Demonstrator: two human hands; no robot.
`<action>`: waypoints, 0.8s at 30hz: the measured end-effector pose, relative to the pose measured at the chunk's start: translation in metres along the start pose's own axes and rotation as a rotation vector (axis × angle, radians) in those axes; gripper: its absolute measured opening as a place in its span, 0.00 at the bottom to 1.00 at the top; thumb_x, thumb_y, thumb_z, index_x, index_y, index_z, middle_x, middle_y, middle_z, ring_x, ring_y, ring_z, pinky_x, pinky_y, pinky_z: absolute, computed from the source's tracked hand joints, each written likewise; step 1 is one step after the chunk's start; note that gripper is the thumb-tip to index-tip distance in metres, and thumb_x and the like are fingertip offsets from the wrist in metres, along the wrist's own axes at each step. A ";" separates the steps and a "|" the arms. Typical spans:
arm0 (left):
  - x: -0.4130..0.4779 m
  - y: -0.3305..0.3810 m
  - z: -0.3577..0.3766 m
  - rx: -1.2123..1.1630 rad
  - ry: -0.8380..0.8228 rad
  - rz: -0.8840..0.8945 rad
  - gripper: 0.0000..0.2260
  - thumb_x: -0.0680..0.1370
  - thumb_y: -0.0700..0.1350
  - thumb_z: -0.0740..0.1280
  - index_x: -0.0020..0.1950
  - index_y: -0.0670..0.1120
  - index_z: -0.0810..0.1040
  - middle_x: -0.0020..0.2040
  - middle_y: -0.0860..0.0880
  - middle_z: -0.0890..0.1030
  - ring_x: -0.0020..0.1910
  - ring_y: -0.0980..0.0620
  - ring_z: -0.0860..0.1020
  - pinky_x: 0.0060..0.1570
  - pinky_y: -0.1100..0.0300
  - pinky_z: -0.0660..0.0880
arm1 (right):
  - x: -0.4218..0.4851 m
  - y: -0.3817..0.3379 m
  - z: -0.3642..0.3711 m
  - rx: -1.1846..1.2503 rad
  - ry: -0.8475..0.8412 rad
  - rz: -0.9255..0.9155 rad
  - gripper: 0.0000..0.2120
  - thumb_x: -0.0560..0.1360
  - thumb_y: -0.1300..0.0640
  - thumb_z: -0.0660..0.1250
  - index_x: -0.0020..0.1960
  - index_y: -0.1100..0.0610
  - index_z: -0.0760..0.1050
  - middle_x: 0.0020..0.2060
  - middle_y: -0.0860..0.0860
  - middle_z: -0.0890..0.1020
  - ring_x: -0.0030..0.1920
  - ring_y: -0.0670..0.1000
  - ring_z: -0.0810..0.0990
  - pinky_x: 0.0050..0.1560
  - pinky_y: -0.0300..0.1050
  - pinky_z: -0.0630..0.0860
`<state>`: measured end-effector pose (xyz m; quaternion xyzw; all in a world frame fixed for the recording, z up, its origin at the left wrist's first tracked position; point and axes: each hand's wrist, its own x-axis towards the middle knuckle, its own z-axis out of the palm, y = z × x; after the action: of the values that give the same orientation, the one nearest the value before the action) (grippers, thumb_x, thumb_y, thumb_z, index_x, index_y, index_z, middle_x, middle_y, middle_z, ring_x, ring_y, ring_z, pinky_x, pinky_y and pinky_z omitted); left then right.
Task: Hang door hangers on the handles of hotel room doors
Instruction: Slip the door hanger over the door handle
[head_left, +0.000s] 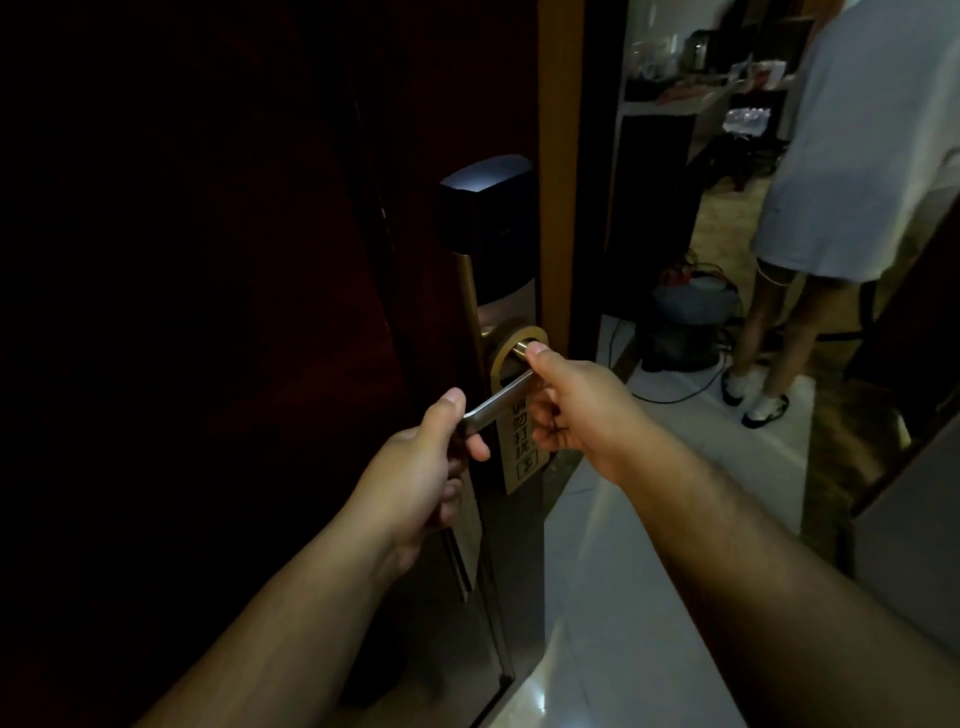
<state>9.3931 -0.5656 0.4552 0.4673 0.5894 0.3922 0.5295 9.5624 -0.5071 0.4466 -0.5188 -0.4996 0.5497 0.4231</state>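
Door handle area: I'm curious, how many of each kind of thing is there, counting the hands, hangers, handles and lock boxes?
Hands: 2, the left hand and the right hand
Door hanger: 1
Door handle: 1
Lock box: 1
Total: 5

On my feed both grips are bare hands with short thumbnails. Behind the left grip (415, 467) the left forearm (291, 597) runs bare to the frame's bottom edge. Behind the right grip (576, 410) the right forearm (753, 545) is bare too, and lightly haired.
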 end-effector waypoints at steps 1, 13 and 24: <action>-0.005 -0.001 0.001 0.015 -0.023 0.003 0.25 0.77 0.67 0.56 0.42 0.48 0.79 0.29 0.54 0.68 0.27 0.56 0.66 0.28 0.60 0.64 | -0.006 0.001 -0.002 0.005 0.018 0.004 0.17 0.79 0.40 0.59 0.42 0.52 0.75 0.28 0.47 0.73 0.33 0.51 0.75 0.44 0.50 0.77; -0.055 -0.015 0.012 0.082 -0.362 0.145 0.25 0.79 0.65 0.55 0.39 0.49 0.81 0.27 0.53 0.67 0.26 0.54 0.66 0.28 0.59 0.63 | -0.101 0.006 0.000 0.040 0.347 0.063 0.18 0.80 0.42 0.59 0.44 0.55 0.77 0.24 0.46 0.75 0.32 0.49 0.76 0.43 0.49 0.74; -0.129 -0.023 0.031 0.107 -0.488 0.221 0.18 0.82 0.58 0.54 0.44 0.50 0.77 0.34 0.55 0.75 0.33 0.61 0.73 0.35 0.61 0.65 | -0.203 0.008 0.005 0.130 0.631 0.152 0.19 0.79 0.42 0.61 0.56 0.57 0.77 0.33 0.52 0.73 0.38 0.53 0.75 0.48 0.52 0.79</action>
<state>9.4214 -0.6970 0.4620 0.6368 0.4097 0.2918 0.5844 9.5795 -0.7087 0.4682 -0.6713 -0.2679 0.4227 0.5467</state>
